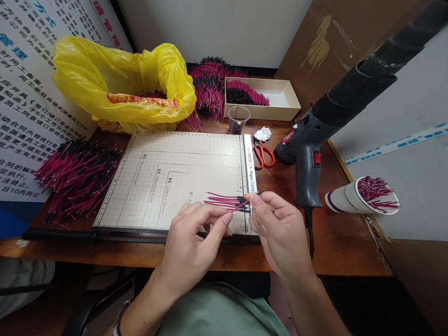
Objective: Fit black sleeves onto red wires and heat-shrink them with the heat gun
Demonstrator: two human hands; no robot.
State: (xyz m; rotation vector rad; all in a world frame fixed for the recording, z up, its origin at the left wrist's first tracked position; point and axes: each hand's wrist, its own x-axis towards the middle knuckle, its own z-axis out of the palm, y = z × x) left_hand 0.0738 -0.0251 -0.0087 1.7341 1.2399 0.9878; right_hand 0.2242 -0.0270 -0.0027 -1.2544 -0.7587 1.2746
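Note:
A thin magenta wire (240, 206) with a black sleeve at its far end is stretched between my hands. My left hand (199, 238) pinches its bare magenta part between thumb and forefinger. The thumb and forefinger of my right hand (277, 228) close on the black-sleeved end. Just beyond my fingers, several similar wires (219, 200) lie side by side on the paper cutter board (205, 156), their black ends toward the ruler strip on the right. Part of this row is hidden behind my hands.
A heat gun (309, 158) leans at the right, near red-handled scissors (263, 156) and a paper cup of wires (360, 195). Wire heaps (81, 176) lie left, beside a yellow bag (121, 94). Behind stand a plastic cup (238, 122) and a cardboard box (286, 103) of wires.

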